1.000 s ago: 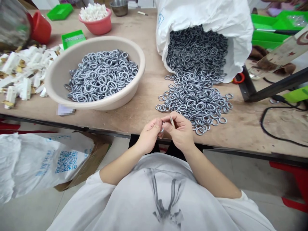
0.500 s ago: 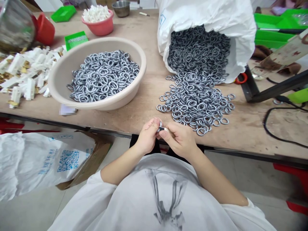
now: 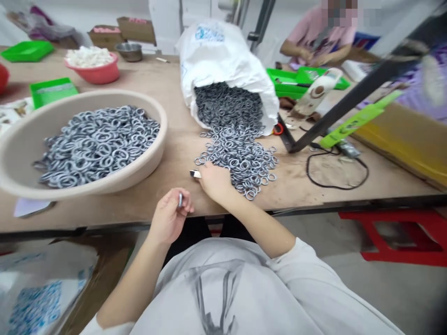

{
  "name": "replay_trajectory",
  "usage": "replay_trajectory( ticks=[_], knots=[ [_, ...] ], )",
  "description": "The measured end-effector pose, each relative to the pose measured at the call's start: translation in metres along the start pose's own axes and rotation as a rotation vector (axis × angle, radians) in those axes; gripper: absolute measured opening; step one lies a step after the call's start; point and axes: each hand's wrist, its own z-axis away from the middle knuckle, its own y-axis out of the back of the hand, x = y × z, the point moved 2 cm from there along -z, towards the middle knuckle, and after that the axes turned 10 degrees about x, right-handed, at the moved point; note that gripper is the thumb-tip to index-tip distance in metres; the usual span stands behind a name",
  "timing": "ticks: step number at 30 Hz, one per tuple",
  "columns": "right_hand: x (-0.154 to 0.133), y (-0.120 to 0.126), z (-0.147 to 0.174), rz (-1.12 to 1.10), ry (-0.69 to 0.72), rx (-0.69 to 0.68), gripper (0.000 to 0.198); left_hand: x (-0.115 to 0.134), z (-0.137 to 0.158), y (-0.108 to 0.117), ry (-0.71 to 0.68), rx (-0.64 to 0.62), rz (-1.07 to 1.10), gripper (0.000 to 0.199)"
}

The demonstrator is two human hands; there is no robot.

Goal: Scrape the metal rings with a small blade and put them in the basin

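Nearest, at lower center, the left hand (image 3: 172, 215) has its fingers curled around a single gray ring (image 3: 180, 200), which shows nearly edge-on, its long line running up and down the frame. Just above and to the right, here's the right hand (image 3: 215, 180), closed on a white strip (image 3: 196, 174) whose dark tip points left, its length lying roughly across the picture. And this is the key relation: the loose ring pile (image 3: 246, 160) sits immediately right of and beyond that right hand, clearly the nearer of the two; whether its hidden fingertips touch any rings, one cannot tell. Over at left, the beige basin (image 3: 150, 166) full of rings lies closer to the left hand. Farther up, the white sack (image 3: 223, 56) opens toward the pile, rings at its mouth.
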Motion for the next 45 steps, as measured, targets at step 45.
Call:
replay_trajectory(
  ticks=[45],
  knots=[
    [0.009, 0.009, 0.072, -0.884, 0.156, 0.308, 0.043, -0.02, 0.004, -0.024, 0.043, 0.019, -0.084, 0.052]
  ],
)
